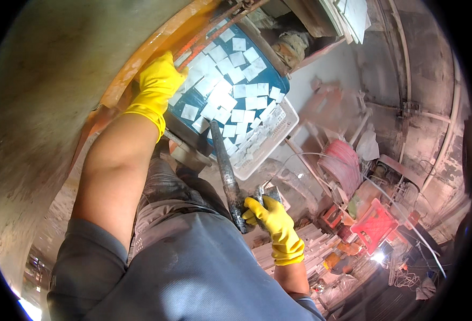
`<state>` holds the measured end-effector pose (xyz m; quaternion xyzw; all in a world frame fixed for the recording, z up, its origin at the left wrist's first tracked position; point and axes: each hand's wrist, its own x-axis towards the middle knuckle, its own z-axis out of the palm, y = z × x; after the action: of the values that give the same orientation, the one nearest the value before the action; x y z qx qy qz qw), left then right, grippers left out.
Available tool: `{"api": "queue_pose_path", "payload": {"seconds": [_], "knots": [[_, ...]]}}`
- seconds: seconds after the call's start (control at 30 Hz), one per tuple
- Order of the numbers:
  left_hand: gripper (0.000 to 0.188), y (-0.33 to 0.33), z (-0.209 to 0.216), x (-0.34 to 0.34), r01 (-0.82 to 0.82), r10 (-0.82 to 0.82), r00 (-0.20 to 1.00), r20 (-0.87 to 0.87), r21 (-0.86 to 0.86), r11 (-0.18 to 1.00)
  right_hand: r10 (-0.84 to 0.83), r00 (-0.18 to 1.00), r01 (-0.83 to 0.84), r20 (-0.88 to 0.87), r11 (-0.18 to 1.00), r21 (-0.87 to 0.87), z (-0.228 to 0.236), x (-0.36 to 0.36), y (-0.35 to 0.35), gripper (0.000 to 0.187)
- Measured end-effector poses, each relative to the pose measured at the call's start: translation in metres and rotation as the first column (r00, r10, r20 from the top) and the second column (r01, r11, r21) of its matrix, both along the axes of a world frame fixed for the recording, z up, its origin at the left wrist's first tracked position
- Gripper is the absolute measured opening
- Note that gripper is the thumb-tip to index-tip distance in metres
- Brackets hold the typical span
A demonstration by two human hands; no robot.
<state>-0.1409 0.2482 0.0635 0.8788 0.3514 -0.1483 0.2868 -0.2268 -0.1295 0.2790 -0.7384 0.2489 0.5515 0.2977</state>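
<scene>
- Risk: the long dark grimy metal bar (226,174) runs diagonally from lower centre up to the blue tray; a slip at its top end could jolt the tray and scatter tiles.
- Right hand in yellow rubber glove (272,224), lower centre: fingers wrapped tight round the bar's lower end. A wet glove on greasy metal could slide.
- Left hand in yellow rubber glove (155,85), upper left: fingers clamped over the orange rusted metal rim (139,56), close to the pinch zone.
- Blue tray (193,99), upper centre, is covered with small white square tiles (230,99), loosely scattered, some overlapping; a white slotted plastic basket (270,142) sits just beside it.
</scene>
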Motion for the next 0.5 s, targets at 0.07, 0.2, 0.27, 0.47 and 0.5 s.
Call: {"api": "queue_pose_path", "payload": {"seconds": [0.07,0.2,0.27,0.47,0.5], "knots": [[0.074,0.001,-0.001,-0.001,-0.003,0.003,1.000,0.014,0.026,1.000,-0.002,1.000,0.001,-0.021,1.000,-0.014,-0.005,0.001,-0.003,0.042],[0.061,-0.001,-0.010,-0.003,-0.013,0.007,0.998,0.070,0.090,0.996,-0.001,1.000,0.001,-0.010,1.000,-0.017,-0.007,-0.001,-0.003,0.042],[0.061,-0.001,-0.009,-0.003,-0.012,0.006,0.998,0.066,0.096,0.995,-0.020,1.000,0.020,-0.024,0.999,-0.027,-0.006,0.000,-0.001,0.041],[0.061,0.000,-0.010,-0.002,-0.017,0.015,1.000,0.023,0.097,0.995,-0.004,1.000,0.004,-0.006,1.000,-0.020,-0.005,-0.003,-0.002,0.041],[0.060,0.000,-0.011,-0.001,-0.017,0.015,1.000,0.021,0.095,0.995,-0.003,1.000,0.003,0.000,1.000,-0.014,-0.004,-0.004,-0.001,0.041]]}}
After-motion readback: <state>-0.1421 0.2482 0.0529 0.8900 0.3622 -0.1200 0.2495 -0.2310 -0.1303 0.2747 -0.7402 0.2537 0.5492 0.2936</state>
